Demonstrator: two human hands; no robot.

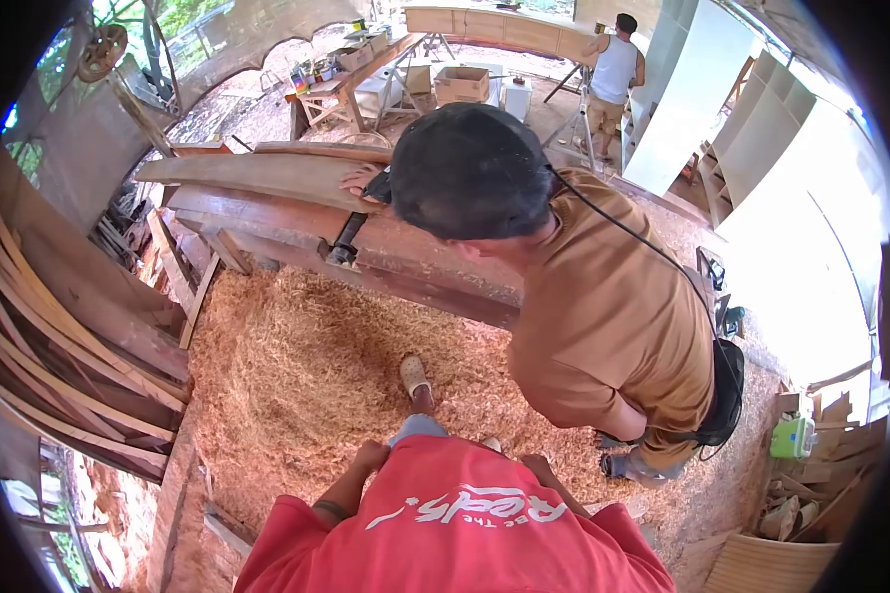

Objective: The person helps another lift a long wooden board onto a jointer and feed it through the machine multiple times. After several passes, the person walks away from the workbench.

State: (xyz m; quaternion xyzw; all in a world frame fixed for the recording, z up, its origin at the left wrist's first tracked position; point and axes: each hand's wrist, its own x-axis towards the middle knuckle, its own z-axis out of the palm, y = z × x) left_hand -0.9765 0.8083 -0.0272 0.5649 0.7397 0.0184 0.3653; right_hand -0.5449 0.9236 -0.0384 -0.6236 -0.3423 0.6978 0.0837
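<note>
So, the long board (257, 178) points left-right, ahead. Left hand (372, 455) and right hand (537, 468) hang low; can't tell if they're spread.

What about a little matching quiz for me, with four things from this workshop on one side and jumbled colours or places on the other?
1. Cap
2. Rubber clog
3. Wooden strips
4. Small box at the right

A. On wood shavings
B. Green
C. Black
D. At the far left

Pairs: 1-C; 2-A; 3-D; 4-B
</note>
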